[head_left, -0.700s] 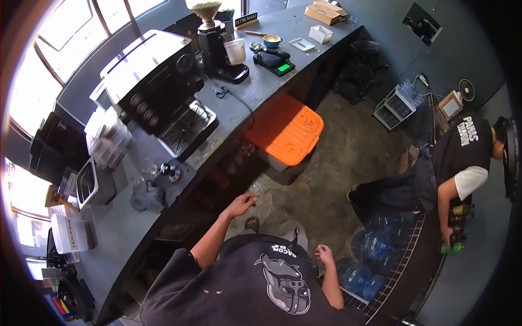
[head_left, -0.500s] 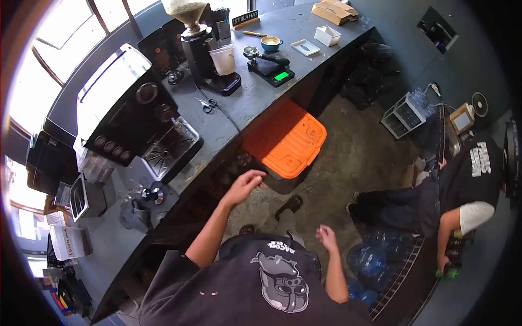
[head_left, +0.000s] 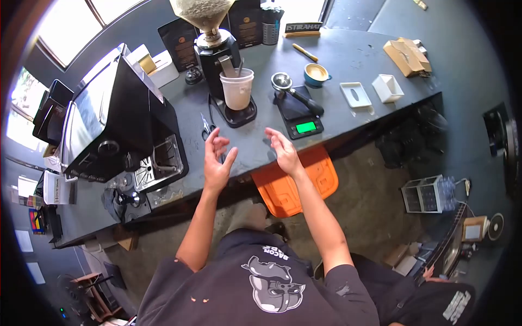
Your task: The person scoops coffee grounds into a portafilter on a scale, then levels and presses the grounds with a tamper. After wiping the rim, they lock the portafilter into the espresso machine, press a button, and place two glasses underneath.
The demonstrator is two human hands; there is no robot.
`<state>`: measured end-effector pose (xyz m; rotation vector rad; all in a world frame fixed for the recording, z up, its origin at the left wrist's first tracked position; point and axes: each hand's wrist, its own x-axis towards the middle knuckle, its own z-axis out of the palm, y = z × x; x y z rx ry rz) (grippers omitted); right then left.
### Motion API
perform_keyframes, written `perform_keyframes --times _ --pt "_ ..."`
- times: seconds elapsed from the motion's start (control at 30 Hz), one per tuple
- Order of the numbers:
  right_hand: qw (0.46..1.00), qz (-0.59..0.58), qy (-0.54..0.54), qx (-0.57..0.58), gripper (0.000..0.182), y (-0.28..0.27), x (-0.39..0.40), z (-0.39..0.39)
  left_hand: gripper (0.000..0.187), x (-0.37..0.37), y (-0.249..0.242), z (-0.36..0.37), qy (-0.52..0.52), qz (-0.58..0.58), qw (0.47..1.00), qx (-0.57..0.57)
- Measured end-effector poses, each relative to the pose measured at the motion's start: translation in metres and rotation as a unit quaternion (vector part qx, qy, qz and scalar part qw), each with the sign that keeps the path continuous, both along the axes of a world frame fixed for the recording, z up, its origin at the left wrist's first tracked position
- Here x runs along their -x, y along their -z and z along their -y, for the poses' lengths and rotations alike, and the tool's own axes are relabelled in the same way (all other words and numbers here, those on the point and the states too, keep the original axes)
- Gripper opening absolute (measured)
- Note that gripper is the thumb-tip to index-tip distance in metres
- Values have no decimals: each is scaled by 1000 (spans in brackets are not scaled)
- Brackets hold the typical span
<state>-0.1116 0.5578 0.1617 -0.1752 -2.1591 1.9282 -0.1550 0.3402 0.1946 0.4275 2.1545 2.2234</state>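
Both my hands are raised at the counter's front edge, palms toward each other, touching nothing I can see. My left hand [head_left: 218,162] is open, fingers loosely curled, just in front of the scissors [head_left: 206,126]. My right hand [head_left: 284,152] is open too, nearest the black scale [head_left: 298,111] with its lit green display. A portafilter [head_left: 296,93] lies across that scale, its handle toward the right. Between and beyond my hands stands the coffee grinder [head_left: 216,54], beans in its hopper. A white plastic tub [head_left: 237,89] sits under its spout.
An espresso machine [head_left: 117,119] stands left on the counter. Farther right are a blue cup [head_left: 316,74], a white tray [head_left: 355,95], a white square container [head_left: 387,88] and a cardboard box [head_left: 406,57]. An orange-lidded bin [head_left: 296,185] sits below. A co-worker [head_left: 435,299] is close at lower right.
My view has turned and come closer to the counter. Both hands have risen from my sides to the counter's front edge, near the grinder and scale. The co-worker now appears lower in view.
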Motion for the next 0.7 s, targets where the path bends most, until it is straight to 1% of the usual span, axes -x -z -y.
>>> perform_keyframes --times 0.07,0.13,0.2,0.23,0.27,0.3,0.33,0.37,0.4,0.43,0.47,0.5,0.53,0.57,0.63,0.7 --pt "998 -44 2 -48 40 11 45 -4 79 32 -9 -29 -84 -80 991 61" --pt "993 -73 38 -79 40 20 87 -4 93 60 -23 -53 -123 -87 984 92" --pt "996 -54 27 -61 45 26 123 -7 99 86 -19 -69 -146 -120 978 93" --pt "997 -53 29 -55 47 29 142 -7 103 95 -17 -74 -155 -117 975 105" --pt "997 -48 33 -48 49 34 157 -6 108 105 -9 -77 -133 -102 981 102" --pt "999 -39 2 -7 57 44 172 -9 109 111 -7 -83 -105 -53 992 45" --pt "999 -36 -14 -15 63 38 179 -9 111 113 -9 -88 -77 -4 997 -12" --pt "999 -21 -39 30 65 53 187 -10 112 114 -17 -90 -58 21 998 -12" --pt "995 -45 -72 48 68 54 192 -12 109 118 -13 -93 -66 -14 998 -9" --pt "990 -68 -106 67 75 55 197 -14 106 120 -14 -93 -69 -6 998 1" --pt "955 -70 -148 246 75 56 200 -7 104 122 -16 -93 -71 3 997 8" --pt "936 -24 -136 322 75 62 207 -8 98 124 -14 -93 -68 31 997 13" --pt "910 26 -123 396 76 68 212 -9 97 125 -14 -94 -69 37 997 9" --pt "917 41 -114 379 76 73 214 -12 97 125 -14 -95 -71 43 997 6" --pt "931 67 -96 347 76 66 221 -15 93 125 -12 -94 -65 57 996 -10" --pt "932 82 -77 343 77 66 229 -16 91 128 -13 -89 -41 64 997 -7"
